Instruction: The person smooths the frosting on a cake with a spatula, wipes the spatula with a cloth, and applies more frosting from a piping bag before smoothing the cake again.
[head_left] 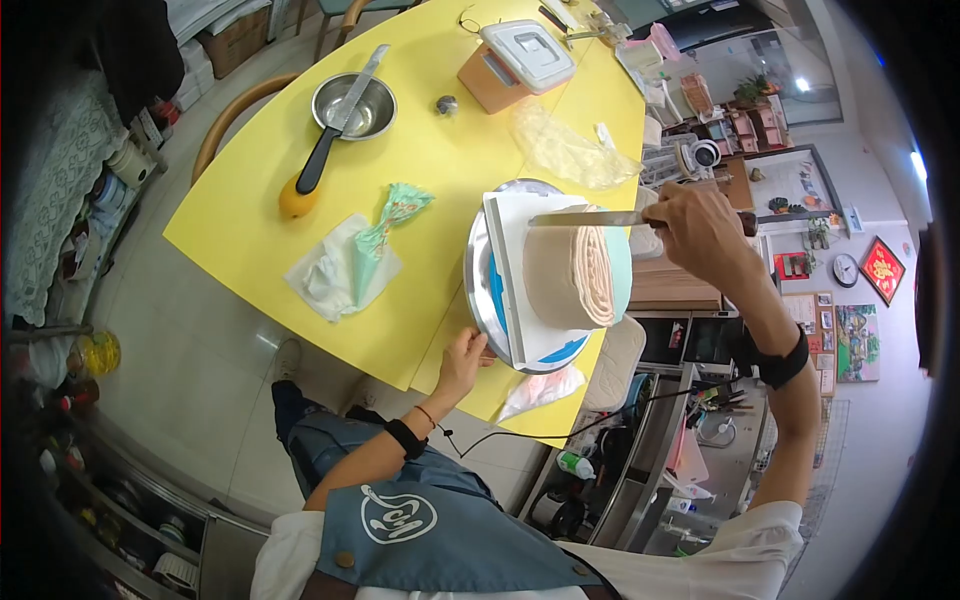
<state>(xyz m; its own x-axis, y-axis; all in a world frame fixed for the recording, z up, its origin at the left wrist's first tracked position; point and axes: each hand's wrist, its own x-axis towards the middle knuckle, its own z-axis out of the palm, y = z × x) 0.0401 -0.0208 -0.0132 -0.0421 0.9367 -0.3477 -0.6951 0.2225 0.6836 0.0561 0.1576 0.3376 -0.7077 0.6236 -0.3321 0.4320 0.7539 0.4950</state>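
A round cake (556, 272) with smooth pale beige cream on its side stands on a white square board (505, 235). Rippled piped cream (594, 275) and a mint-green band (622, 268) show toward its top. Beneath the board is a silver turntable (474, 262) with a blue patch. My left hand (463, 362) is closed at the turntable's rim, fingers bent against it. In my right hand (695, 228) is a palette knife (580, 219), gripped by its handle. Its blade lies along the cake's side; whether it touches the cream is hard to tell.
A mint piping bag (370, 262) lies on crumpled paper (325, 268). Beside my left hand is a pink piping bag (540, 391). Farther off are a metal bowl (378, 117) with a long knife (352, 103) across it, a lidded tub (490, 80) and a plastic bag (570, 150).
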